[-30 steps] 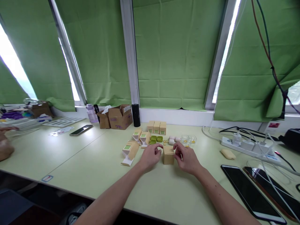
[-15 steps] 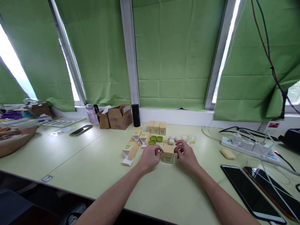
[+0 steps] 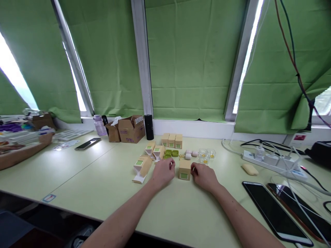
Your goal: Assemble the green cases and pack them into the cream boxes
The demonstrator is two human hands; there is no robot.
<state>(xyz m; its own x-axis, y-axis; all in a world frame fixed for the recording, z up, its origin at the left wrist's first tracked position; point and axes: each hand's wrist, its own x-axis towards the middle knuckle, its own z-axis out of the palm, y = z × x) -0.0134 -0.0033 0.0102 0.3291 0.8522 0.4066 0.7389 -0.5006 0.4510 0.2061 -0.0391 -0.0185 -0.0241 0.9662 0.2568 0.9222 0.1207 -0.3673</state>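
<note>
A small tan cardboard box (image 3: 184,171) with a green window in its front stands upright and closed before me. My left hand (image 3: 163,173) is just left of it, a small gap away, with fingers curled, thumb and forefinger close together and nothing visible in them. Against the box's right side are the bent fingers of my right hand (image 3: 204,176); whether they pinch part of it is hidden. An open tan box (image 3: 143,166), its white-lined flap folded out, lies left of my left hand. Behind it are two more open boxes, one a tan box (image 3: 158,151).
Beyond my hands are three closed boxes (image 3: 171,140), green trays (image 3: 171,153), pinkish rolls (image 3: 191,154) and clear cups (image 3: 207,155). At right lie a phone (image 3: 274,210) and a power strip (image 3: 274,163). A brown carton (image 3: 131,130) stands back left; another person's arm (image 3: 28,151) reaches in.
My left hand has drawn away leftward from the closed box. My right fingers have curled in closer at its right side. The other person's arm has moved further in.
</note>
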